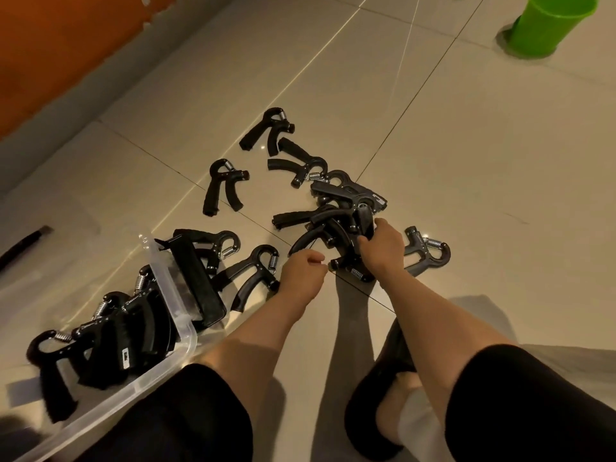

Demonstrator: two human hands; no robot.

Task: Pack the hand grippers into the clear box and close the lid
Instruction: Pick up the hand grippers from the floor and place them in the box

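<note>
Several black hand grippers with steel springs lie scattered on the tiled floor, one of them far off [266,130]. A tangled pile [346,201] sits in the middle. My right hand [383,248] grips a handle of a gripper [365,223] at the pile's near edge. My left hand [301,273] is curled into a loose fist just left of the pile, with nothing visible in it. The clear box [186,341] stands at the lower left, open, with several grippers [110,328] inside. One gripper [428,251] lies right of my right hand.
A flat black rectangular piece [196,281] leans on the box's outer wall, with two grippers beside it [253,271]. A green bucket [550,25] stands far right. An orange wall [50,45] runs along the left. My foot in a black slipper [383,411] is near.
</note>
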